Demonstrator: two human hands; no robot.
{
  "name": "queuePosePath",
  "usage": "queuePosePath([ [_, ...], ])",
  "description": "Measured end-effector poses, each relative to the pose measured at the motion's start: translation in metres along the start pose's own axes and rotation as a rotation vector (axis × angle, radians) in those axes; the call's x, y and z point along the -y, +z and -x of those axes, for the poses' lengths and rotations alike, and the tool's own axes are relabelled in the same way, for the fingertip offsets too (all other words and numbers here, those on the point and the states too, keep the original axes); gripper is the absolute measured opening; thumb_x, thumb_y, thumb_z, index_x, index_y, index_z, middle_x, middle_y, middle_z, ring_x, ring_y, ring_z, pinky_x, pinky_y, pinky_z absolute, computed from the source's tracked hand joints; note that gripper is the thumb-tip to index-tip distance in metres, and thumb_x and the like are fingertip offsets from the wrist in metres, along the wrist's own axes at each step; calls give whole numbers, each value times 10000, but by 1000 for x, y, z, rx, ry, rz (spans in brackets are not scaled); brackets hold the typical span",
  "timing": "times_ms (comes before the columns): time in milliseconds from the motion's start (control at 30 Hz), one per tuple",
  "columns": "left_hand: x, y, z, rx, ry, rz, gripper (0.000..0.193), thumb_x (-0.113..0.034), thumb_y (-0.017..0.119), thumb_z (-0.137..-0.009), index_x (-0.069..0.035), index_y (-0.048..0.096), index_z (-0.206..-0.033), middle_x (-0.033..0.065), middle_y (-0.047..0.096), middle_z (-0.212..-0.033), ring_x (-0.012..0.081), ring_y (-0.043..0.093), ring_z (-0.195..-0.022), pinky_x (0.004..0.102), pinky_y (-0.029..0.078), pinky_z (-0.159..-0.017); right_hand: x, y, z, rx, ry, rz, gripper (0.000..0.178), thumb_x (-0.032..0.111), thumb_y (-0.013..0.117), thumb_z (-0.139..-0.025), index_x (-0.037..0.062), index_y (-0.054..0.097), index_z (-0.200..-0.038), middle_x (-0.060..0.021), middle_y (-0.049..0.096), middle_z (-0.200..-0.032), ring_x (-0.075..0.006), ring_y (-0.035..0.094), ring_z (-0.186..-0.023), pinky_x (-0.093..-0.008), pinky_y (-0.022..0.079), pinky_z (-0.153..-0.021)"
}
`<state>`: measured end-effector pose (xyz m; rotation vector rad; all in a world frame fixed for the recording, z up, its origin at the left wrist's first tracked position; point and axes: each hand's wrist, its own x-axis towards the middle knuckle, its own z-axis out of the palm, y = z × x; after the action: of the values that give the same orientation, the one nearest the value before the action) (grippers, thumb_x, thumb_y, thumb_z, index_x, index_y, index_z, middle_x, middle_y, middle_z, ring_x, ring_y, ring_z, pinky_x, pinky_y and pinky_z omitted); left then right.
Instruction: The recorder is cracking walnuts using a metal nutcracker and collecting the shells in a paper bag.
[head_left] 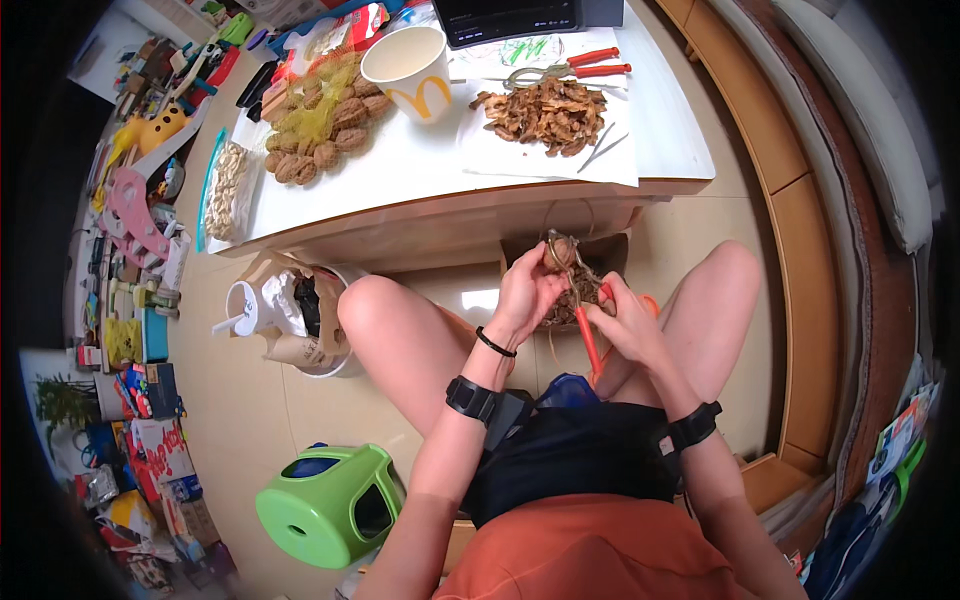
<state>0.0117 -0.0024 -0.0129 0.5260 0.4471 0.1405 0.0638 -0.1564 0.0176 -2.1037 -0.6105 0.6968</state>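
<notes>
— Left grip [530,287] and right grip [630,322]: what is grasped by each?

— A walnut [555,258] is pinched by the left fingers. Red-handled pliers [588,340] are clasped by the right; their metal jaws are set against the walnut. How hard they are pressed cannot be told.

— Where is the walnut located?

— It is held between the knees, short of the near edge of the white desk [430,150]. Clock positions are taken from the walnut. At 5 o'clock, below the hands, a cardboard box [617,252] is partly filled with brown fragments [582,300].

— How is the desk occupied?

— At 12 o'clock, a heap of brown pieces [548,115] is laid on white paper [615,165], with a second pair of pliers [598,70] placed beyond. At 11, a paper cup [405,70] is stood upright. At 10, whole walnuts [297,168] are gathered around a yellow net [322,115].

— And on the floor?

— Between 7 and 8 o'clock, a green stool [315,510] is positioned.
</notes>
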Motion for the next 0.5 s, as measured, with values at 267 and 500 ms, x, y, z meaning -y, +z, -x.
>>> queuePosePath([
  [267,0,19,-1,-115,72,-291,186,-214,624,-813,-44,552,-829,-16,537,-711,39,453,-592,194,354,-521,12,-5,3,15,-36,162,400,314,590,-692,3,386,-838,-203,527,-784,-361,512,-732,-408,411,-644],
  [500,17,22,-4,-187,199,-495,141,-172,565,-820,-37,573,-858,-2,549,-736,31,398,-560,192,334,-503,22,-16,2,130,57,231,662,524,681,-602,-32,418,-845,-213,555,-820,-321,563,-784,-382,438,-679],
])
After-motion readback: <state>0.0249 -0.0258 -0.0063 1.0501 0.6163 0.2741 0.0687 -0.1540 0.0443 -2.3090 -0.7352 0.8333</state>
